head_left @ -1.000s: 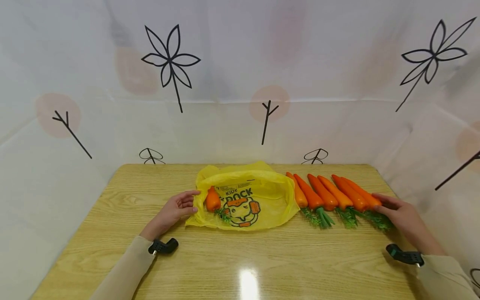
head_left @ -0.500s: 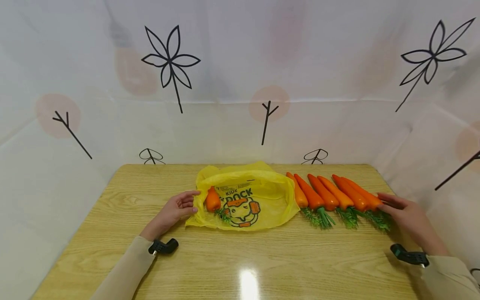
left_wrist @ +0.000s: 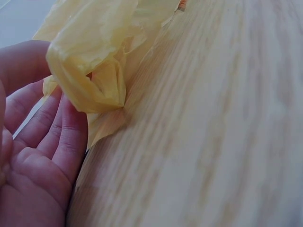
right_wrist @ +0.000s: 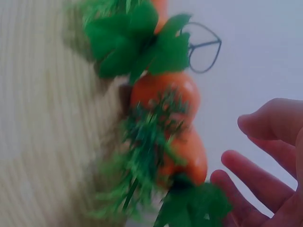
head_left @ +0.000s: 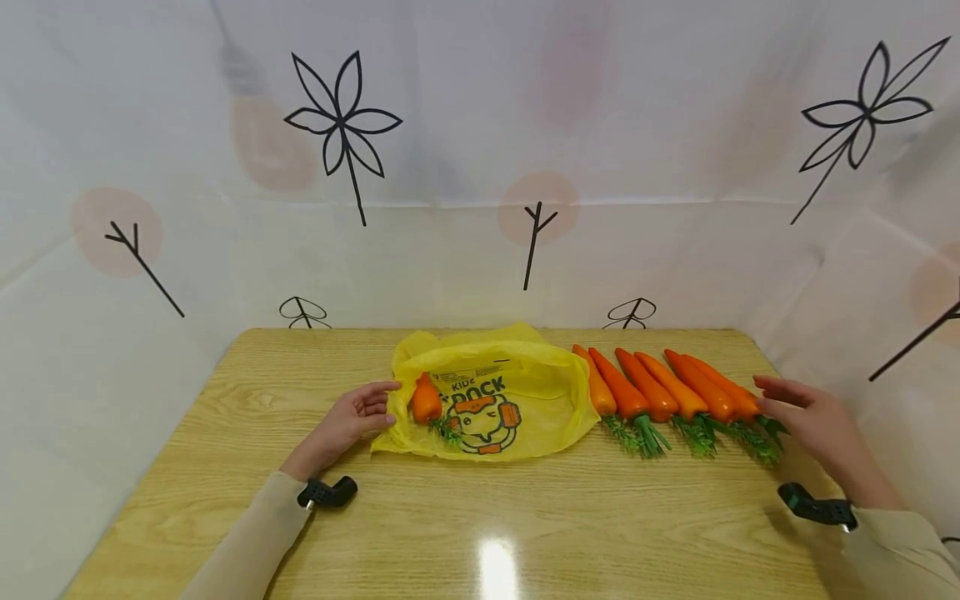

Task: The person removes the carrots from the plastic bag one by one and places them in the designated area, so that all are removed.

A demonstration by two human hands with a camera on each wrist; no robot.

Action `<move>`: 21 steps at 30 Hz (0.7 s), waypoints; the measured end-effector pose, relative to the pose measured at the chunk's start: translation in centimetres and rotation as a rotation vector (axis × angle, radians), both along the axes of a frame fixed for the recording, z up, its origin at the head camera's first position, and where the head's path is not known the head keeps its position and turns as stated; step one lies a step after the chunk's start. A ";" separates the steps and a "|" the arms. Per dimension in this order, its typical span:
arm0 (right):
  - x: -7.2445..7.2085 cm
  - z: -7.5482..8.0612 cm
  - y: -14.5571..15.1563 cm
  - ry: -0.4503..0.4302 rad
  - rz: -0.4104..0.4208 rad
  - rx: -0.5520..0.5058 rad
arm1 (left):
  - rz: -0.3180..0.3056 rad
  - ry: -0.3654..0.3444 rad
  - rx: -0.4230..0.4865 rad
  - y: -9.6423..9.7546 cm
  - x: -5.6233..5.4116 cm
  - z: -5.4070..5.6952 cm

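Note:
In the head view, a yellow plastic bag (head_left: 551, 417) printed with a duck lies on its side, its mouth facing me. One toy-like carrot (head_left: 427, 402) with green tops sits in its left end. My left hand (head_left: 354, 421) is at that end, thumb and index finger spread beside the rim; in the left wrist view the crumpled bag edge (left_wrist: 90, 80) overlaps its relaxed fingertips. To the bag's right lie several carrots (head_left: 648, 392) in a slanted row, leafy ends towards me. Beside the rightmost carrot (head_left: 738, 402), my right hand (head_left: 821, 429) holds nothing, its fingers spread and loosely bent.
A wood-grain table (head_left: 420, 525) bears everything. White fabric (head_left: 450, 267) with printed leaves and twigs hangs close behind its far edge and along the sides. The carrots' green tops (head_left: 648, 437) stick out on my side of the row.
My right hand has moved slightly right, away from the end of the carrot row, and its fingers have come off the rightmost carrot. My left hand, the bag and the carrots stay put.

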State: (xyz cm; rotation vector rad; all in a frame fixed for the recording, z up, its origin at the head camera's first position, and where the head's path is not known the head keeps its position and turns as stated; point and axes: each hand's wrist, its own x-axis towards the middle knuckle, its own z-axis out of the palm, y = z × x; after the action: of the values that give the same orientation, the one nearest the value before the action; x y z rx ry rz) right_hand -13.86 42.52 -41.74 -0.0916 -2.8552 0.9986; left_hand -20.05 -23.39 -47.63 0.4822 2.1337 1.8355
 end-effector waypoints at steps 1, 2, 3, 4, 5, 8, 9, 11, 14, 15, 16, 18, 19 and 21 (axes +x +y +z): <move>0.0 0.2 -0.3 0.007 0.003 0.003 | 0.000 0.000 -0.001 0.0 0.0 0.0; -0.1 0.3 -0.5 0.014 0.006 0.004 | 0.000 0.000 -0.002 0.0 0.0 0.0; -0.1 0.5 -0.8 0.025 0.009 0.003 | -0.001 -0.001 -0.001 0.0 0.0 0.0; -0.2 0.5 -1.0 0.033 0.012 0.002 | 0.000 -0.002 -0.002 0.0 0.0 0.1; -0.2 0.6 -1.2 0.043 0.018 -0.005 | 0.000 -0.002 -0.002 0.0 0.0 0.1; -0.4 0.8 -2.0 0.071 0.032 -0.024 | 0.000 0.002 -0.008 0.0 -0.1 0.0; -0.4 0.8 -2.3 0.075 0.042 -0.035 | 0.001 0.003 -0.010 0.0 -0.1 0.0; -0.4 1.0 -3.0 0.080 0.063 -0.055 | 0.002 0.002 -0.012 0.0 -0.2 0.0; -0.5 1.4 -4.1 0.077 0.097 -0.063 | 0.005 -0.005 -0.011 0.0 -0.2 0.0; -0.5 1.5 -4.5 0.071 0.110 -0.060 | 0.005 -0.007 -0.011 0.0 -0.1 0.0; -0.5 1.6 -4.9 0.074 0.123 -0.052 | 0.006 -0.008 -0.012 0.0 -0.1 0.0; -0.4 1.7 -5.9 0.074 0.142 -0.033 | 0.005 -0.006 -0.014 0.0 -0.1 0.1; -0.4 1.7 -6.4 0.072 0.151 -0.028 | 0.006 -0.005 -0.016 0.0 -0.1 0.1; -0.3 1.6 -7.5 0.070 0.171 -0.014 | 0.004 -0.002 -0.018 0.0 -0.1 0.1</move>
State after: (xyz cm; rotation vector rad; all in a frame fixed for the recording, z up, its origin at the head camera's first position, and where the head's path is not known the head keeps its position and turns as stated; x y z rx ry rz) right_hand -14.18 34.99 -40.11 0.1852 -2.8303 1.0299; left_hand -20.11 -23.39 -47.52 0.4723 2.1500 1.8166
